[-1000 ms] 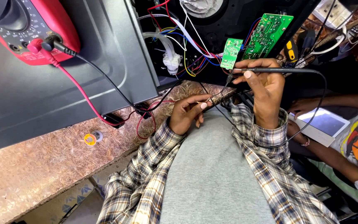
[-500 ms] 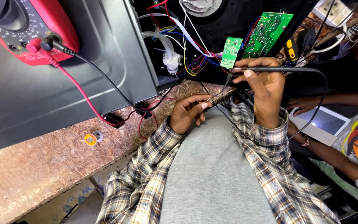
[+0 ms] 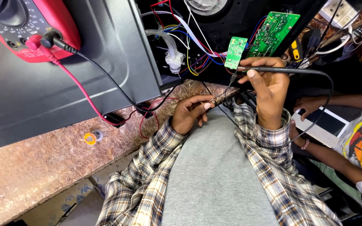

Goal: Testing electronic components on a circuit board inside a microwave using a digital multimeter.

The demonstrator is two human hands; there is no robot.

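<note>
My right hand [image 3: 269, 86] grips a black soldering iron [image 3: 292, 70] by its handle, its tip at the lower edge of a small green circuit board [image 3: 235, 52]. My left hand [image 3: 189, 113] pinches a thin stick of solder wire [image 3: 225, 97] that points up toward the same board. A larger green circuit board [image 3: 273, 33] hangs just right of the small one, with coloured wires [image 3: 197, 54] running off to the left inside the open black appliance.
A red multimeter [image 3: 34, 29] lies on a grey metal panel [image 3: 55, 96], its red and black leads [image 3: 105, 104] trailing down to the speckled brown counter [image 3: 34, 167]. A small solder spool [image 3: 90, 138] sits on the counter. Another person's hands hold a white tablet [image 3: 321, 125] at right.
</note>
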